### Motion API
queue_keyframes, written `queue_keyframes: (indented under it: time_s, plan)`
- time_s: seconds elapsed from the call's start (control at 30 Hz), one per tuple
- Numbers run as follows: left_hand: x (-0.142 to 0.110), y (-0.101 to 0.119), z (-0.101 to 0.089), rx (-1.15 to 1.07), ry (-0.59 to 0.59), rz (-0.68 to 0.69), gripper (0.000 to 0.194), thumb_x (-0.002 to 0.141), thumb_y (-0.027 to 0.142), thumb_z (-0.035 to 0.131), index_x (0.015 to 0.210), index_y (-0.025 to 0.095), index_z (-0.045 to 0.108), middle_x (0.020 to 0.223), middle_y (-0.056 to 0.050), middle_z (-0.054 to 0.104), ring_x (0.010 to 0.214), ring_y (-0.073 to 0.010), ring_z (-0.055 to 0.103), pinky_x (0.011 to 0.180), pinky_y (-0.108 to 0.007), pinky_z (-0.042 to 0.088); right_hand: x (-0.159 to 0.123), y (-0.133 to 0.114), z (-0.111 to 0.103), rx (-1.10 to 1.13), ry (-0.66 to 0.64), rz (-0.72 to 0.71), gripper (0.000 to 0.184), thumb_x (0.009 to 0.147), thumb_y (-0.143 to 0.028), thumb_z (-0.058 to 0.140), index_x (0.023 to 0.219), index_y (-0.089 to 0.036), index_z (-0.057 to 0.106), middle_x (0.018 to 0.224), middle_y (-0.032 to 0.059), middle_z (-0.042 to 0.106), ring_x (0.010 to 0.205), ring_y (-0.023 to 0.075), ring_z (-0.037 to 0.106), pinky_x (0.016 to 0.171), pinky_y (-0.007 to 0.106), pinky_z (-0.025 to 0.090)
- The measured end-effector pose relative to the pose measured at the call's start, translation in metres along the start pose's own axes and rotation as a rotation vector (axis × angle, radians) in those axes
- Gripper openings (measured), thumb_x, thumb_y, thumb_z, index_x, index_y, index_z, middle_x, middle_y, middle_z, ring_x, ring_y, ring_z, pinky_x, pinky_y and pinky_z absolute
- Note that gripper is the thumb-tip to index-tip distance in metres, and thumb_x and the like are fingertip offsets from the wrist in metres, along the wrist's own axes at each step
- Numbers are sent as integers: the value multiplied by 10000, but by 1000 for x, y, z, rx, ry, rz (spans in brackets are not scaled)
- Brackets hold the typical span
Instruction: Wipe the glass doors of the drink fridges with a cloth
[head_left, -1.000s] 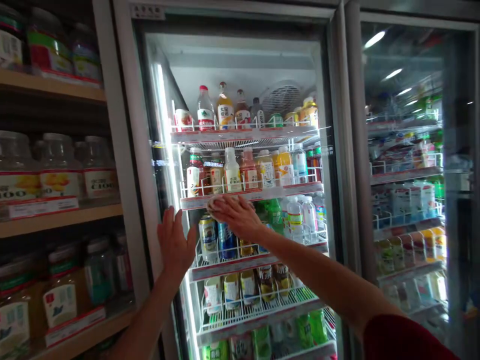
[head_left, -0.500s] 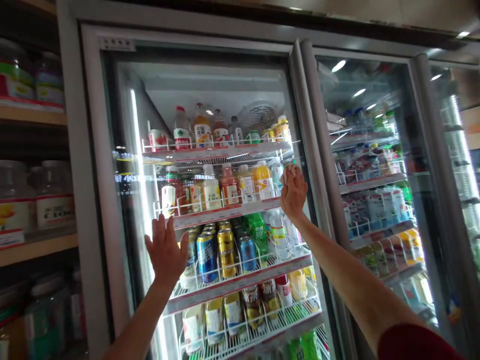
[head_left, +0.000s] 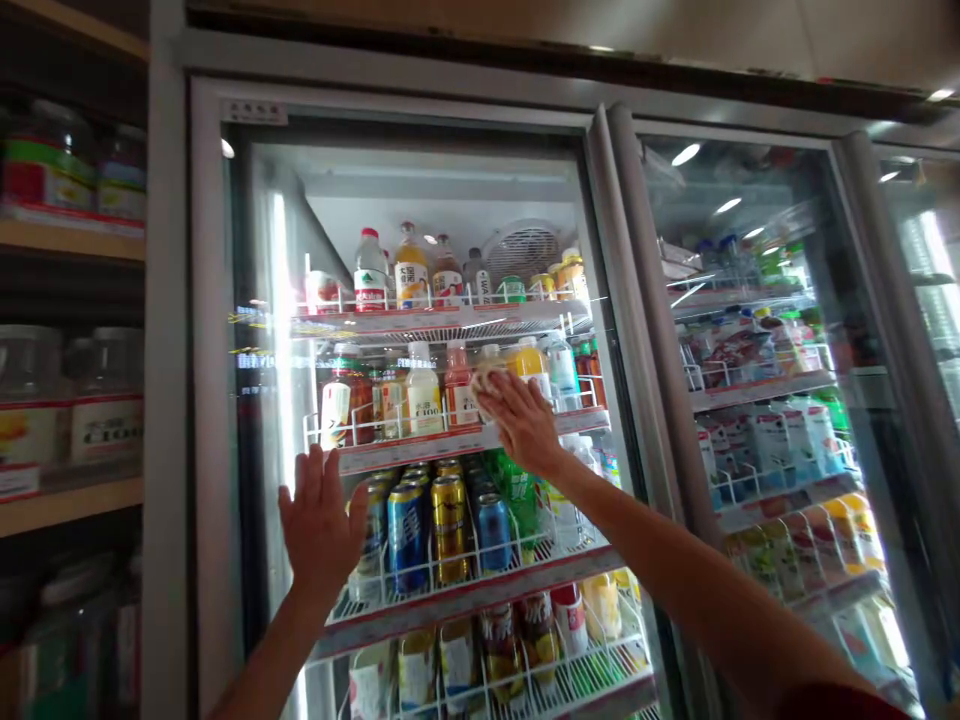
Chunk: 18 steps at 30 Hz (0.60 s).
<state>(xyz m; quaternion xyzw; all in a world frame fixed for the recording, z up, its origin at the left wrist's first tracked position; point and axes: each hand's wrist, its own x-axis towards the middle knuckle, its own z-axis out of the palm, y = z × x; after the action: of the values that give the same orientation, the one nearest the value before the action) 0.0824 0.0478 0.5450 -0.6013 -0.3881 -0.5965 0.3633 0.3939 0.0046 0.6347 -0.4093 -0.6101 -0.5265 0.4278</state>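
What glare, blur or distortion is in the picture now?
Head view: light strip blown out white; lamp reflections on the right-hand glass; left shelf bottles dim and soft; cloth smeary under the right hand; door frames lean, probably lens distortion.

The right hand (head_left: 526,428), near the view's centre, holds a pale, crumpled cloth (head_left: 489,388) under its fingers, at the clear glass door (head_left: 420,165) of a grey-framed drinks cooler. Toward 8 o'clock, the left hand (head_left: 322,530) is raised with spread fingers; whether it touches the glass is unclear. Behind the glass, blue and gold metal cans (head_left: 450,520) stand toward 6 o'clock, and a round, slatted white grille (head_left: 525,245) sits toward 1 o'clock.
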Motion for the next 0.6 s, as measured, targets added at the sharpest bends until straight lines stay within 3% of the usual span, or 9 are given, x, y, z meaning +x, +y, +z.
queue_keyframes:
  time_s: [0.03,0.07,0.17,0.2,0.23,0.37,0.4,0.53,0.6]
  plan:
    - [0,-1,-1,5,-8,6,602,907,360,374,1446,203,158,1504,-124,216,1394,-277,171,1107,-520,148,2,1,-1,12,-8,-39,601,843,-195,426,1400,-367,281,1457,-40,353,1376,188,247,1118,452,240]
    - [0,-2,-1,13,-16,13,604,907,358,376,1447,205,151,1503,-124,218,1394,-275,172,1106,-517,154,5,4,-2,13,33,15,589,849,-191,408,1398,-363,285,1455,-30,356,1369,198,262,1113,479,233]
    - [0,-3,-3,43,-18,37,607,910,350,374,1449,205,134,1493,-134,244,1390,-271,190,1100,-509,176,21,12,1,-14,269,456,519,862,-191,358,1374,-274,372,1465,61,332,1355,282,276,1060,576,251]
    - [0,-2,-3,53,-15,38,607,912,349,373,1450,204,133,1489,-138,253,1389,-270,195,1097,-508,183,27,9,3,-16,297,513,507,861,-192,359,1363,-247,397,1468,82,322,1355,296,270,1050,579,262]
    - [0,-2,-3,59,-11,36,604,913,348,371,1449,201,137,1485,-143,261,1388,-271,198,1095,-507,188,32,2,5,-10,280,473,501,859,-195,370,1356,-238,409,1472,83,315,1360,295,258,1054,563,267]
    - [1,-5,-5,65,-11,28,581,916,347,358,1444,194,169,1476,-148,282,1386,-265,207,1098,-499,192,42,-32,11,27,18,-90,527,853,-228,426,1365,-333,366,1479,-20,314,1385,211,211,1116,465,218]
    - [1,-6,-7,62,-18,35,578,916,350,355,1443,197,175,1475,-144,286,1386,-262,208,1098,-495,195,45,-36,10,19,1,-86,528,855,-232,422,1369,-337,357,1480,-24,312,1384,211,214,1119,472,203]
    - [2,-11,-11,48,-64,74,565,911,351,358,1433,194,211,1472,-132,297,1388,-255,204,1094,-483,217,60,-45,9,-18,129,377,511,867,-214,367,1376,-255,370,1496,58,269,1375,282,221,1082,548,220]
    - [2,-12,-13,44,-60,72,556,909,345,360,1425,182,231,1468,-135,304,1387,-254,208,1094,-484,221,65,-57,11,15,87,248,526,856,-214,393,1379,-264,364,1498,50,266,1386,281,193,1086,537,226]
